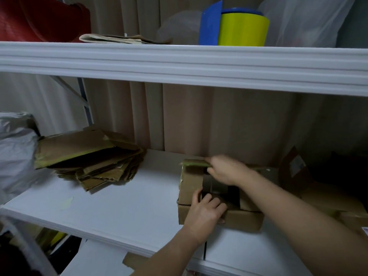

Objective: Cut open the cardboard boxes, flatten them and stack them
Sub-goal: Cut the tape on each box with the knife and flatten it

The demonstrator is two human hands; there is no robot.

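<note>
A brown cardboard box (pixel 189 188) with its top flaps open stands on the white shelf (pixel 119 200). My left hand (pixel 205 212) grips the box's near flap, thumb outside and fingers curled over the edge. My right hand (pixel 227 170) holds the far flap, which carries yellow-green tape, and is blurred by motion. A stack of flattened cardboard (pixel 89 156) lies at the left on the same shelf. No cutting tool shows in either hand.
More cardboard boxes (pixel 326 194) crowd the shelf at the right. A grey plastic bag (pixel 16 152) sits at the left. The upper shelf (pixel 179 62) holds a yellow and blue roll (pixel 243 28), folded paper and plastic bags. A curtain hangs behind.
</note>
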